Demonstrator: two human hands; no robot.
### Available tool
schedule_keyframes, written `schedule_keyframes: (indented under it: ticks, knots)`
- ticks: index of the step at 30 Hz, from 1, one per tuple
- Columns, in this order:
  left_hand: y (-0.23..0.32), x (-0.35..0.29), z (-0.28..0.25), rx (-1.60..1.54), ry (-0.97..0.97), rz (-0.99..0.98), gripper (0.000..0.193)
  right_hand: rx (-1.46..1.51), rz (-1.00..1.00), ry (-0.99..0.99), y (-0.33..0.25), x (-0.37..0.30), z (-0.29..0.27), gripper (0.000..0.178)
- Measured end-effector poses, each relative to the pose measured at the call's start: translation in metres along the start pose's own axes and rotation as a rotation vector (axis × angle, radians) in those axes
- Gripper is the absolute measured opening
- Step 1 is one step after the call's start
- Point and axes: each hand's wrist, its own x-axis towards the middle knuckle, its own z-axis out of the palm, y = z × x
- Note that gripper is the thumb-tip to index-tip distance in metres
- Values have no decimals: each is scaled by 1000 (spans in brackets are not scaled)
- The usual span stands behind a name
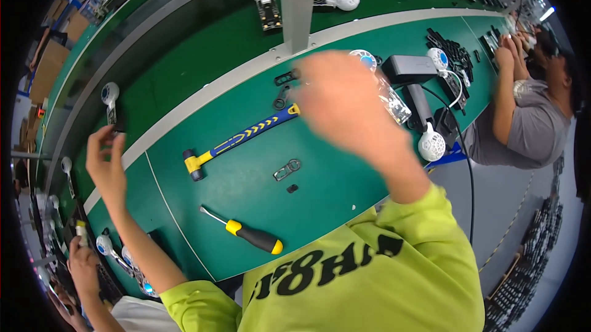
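Note:
My left hand (108,169) reaches over the rail at the far left. Its thumb and fingertips meet at the dark lower end of a white round-headed device (110,97). My right hand (338,101) is smeared by motion above the table's far side, so its grip is unclear. Close to its fingers lie black ring-ended plastic parts (282,97) and the handle end of a blue-and-yellow mallet (246,135). Nearer me are a dark ring-shaped frame (287,170), a small black piece (292,188) and a black-and-yellow screwdriver (252,235).
Behind the rail runs a green belt (184,64) with more white devices (263,6). A metal post (298,6) rises from the rail. At right stand a grey box (411,68), a cable and black parts (452,55). A co-worker (529,110) sits right; another person's hand (83,264) shows lower left.

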Motion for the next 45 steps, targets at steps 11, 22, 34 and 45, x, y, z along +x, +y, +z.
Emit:
schedule_keyframes:
  ticks: [11,22,34,45]
  knots:
    - [89,-74,34,-586,-30,35,29,-46,705,-404,79,-99,-17,46]
    - [106,-89,62,-1065,55,-36,38,2371,634,-238,-26,-47,46,49]
    - [135,-105,89,-637,10,25,27,1735,413,-20,-94,-33,92,72]
    - [151,-113,86,-546,118,-161,26,1745,463,-81,-103,-32,80,64]
